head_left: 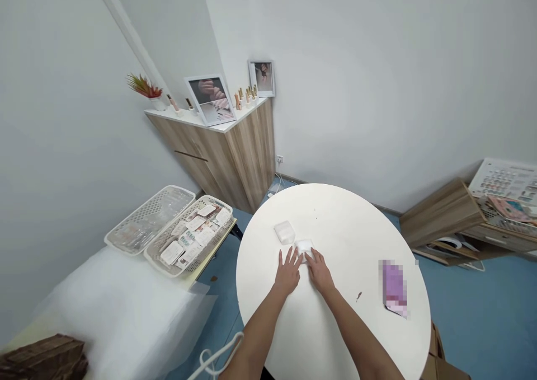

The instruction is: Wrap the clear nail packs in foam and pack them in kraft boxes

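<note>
A white packet (305,245) lies on the round table (358,234), under the fingertips of both hands. The left hand (288,271) has its fingers spread at the near left side. The right hand (320,272) touches the right side; whether it pinches cannot be determined. A second packet (285,232) lies just beyond, leftward.

Ahead of me stands a wood-grain cabinet (251,153) bearing a red-and-green plant (145,86), two picture frames (211,101) and small bottles (238,102). Just right of it I see a wall socket (280,159). To my right, a pixelated purple item (394,282) lies on the round surface (356,229); beyond, a low wooden unit (444,217) stands on blue floor (499,293).
</note>
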Demonstrator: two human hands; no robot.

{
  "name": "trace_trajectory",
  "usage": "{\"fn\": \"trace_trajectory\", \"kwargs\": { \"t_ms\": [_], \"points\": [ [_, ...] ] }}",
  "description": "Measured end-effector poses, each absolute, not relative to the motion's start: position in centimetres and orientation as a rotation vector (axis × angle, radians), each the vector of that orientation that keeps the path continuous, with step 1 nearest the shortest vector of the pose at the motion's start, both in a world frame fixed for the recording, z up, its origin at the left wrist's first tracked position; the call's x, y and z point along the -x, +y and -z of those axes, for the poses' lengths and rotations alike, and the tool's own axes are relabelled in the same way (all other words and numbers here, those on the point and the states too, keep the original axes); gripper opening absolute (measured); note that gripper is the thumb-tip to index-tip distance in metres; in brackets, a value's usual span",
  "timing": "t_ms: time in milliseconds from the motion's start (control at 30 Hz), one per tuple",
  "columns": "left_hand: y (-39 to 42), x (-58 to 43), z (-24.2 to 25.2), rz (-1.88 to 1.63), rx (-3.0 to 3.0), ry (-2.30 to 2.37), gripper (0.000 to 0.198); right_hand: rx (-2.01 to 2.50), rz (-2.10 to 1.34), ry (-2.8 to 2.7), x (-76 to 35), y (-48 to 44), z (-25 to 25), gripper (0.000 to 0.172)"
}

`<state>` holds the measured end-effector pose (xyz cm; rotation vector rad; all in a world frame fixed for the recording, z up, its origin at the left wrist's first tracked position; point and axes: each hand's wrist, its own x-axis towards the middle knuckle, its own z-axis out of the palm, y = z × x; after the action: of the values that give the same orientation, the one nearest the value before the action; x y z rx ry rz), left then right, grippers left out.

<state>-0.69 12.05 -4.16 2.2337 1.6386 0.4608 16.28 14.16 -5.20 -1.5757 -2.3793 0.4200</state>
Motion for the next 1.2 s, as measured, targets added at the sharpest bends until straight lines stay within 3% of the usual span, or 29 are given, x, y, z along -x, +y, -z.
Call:
{"fn": "trace_trajectory", "kwargs": {
  "t_ms": [133, 300, 467, 700, 967, 1200],
  "points": [
    [11.8, 1.4, 2.8, -0.256, -2.230, 1.620, 0.067, 1.665, -0.286, -2.307, -15.5, 14.6, 4.8, 0.047],
    [6.7, 7.0, -0.3, -0.645, -2.135, 1.834, 0.044, 1.368, -0.229, -2.237, -11.6, 15.5, 3.7, 0.041],
    [-4.3, 15.6, -4.2, -0.950, -1.783, 2.344, 0.025, 0.831, -0.365, -2.442, -1.3, 15.5, 1.1, 0.039],
    [-22.4, 22.6, -7.9, -0.823, -1.218, 2.926, 0.018, 0.189, -0.494, -2.621, 14.0, 6.3, -3.2, 0.040],
    [-35.3, 27.2, -7.0, -0.640, -0.796, 3.212, 0.036, -0.254, -0.545, -2.799, 24.8, -6.4, -6.5, 0.042],
    [-38.5, 31.3, -5.6, -0.204, -1.023, 3.193, 0.063, -0.453, -0.430, -3.000, 34.0, -13.9, -8.2, 0.045]
  ]
}}
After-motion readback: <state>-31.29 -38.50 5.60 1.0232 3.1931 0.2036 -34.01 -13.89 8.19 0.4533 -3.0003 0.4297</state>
